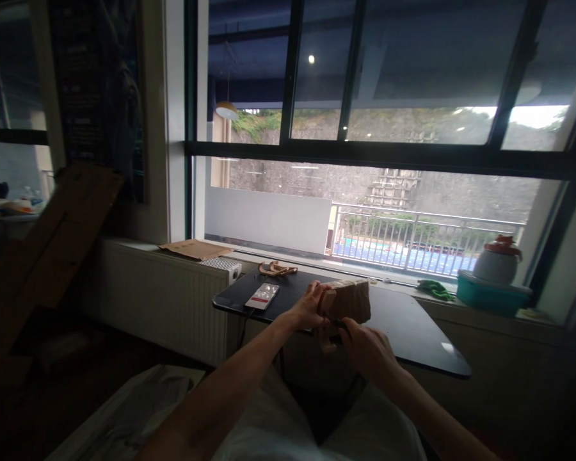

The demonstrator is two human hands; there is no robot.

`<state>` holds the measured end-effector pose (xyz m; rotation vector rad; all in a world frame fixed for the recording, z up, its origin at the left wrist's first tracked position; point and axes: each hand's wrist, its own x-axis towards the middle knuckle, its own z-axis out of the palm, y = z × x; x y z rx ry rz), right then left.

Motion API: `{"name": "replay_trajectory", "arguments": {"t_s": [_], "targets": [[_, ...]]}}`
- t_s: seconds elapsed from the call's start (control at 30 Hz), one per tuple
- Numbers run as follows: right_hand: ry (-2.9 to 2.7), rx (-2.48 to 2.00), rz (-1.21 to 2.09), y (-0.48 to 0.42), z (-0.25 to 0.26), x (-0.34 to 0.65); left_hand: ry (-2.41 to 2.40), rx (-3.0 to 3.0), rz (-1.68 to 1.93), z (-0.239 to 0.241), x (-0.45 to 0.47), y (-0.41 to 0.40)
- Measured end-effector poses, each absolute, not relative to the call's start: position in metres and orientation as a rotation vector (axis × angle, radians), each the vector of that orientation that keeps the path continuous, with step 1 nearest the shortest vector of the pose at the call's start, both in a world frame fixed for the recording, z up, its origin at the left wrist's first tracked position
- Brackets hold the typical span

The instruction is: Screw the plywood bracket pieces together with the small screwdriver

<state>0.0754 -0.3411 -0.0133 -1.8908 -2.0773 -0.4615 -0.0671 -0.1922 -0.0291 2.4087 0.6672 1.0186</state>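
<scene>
At the near edge of a small dark table (413,326), my left hand (310,308) is closed on the left end of a brown, box-shaped piece (352,302). Whether that piece is cardboard or wood I cannot make out. My right hand (367,346) grips a slim dark tool (336,323), its tip close to the piece near my left fingers. A smaller tan part (326,339) hangs below, between both hands; how it is joined is unclear. Shade blurs the fingers of both hands.
A phone (263,296) with a cable lies on the table, left of my hands. Tan curved pieces (277,269) sit behind it. On the windowsill are a flat cardboard sheet (196,249), a green cloth (435,290), a teal container (492,293) and a white jug (496,264).
</scene>
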Motion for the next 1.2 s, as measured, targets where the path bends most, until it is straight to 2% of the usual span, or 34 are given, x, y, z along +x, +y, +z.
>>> {"name": "replay_trajectory", "arguments": {"t_s": [0.7, 1.0, 1.2], "targets": [[-1.938, -1.922, -0.373, -0.343, -0.021, 0.07, 0.696, 2.431, 0.986, -0.032, -0.066, -0.195], [-2.145, -1.799, -0.508, -0.342, -0.005, 0.062, 0.693, 2.454, 0.979, -0.032, -0.068, -0.193], [-2.062, -1.803, -0.454, -0.339, -0.014, 0.066, 0.714, 2.452, 0.962, -0.035, -0.065, -0.192]]}}
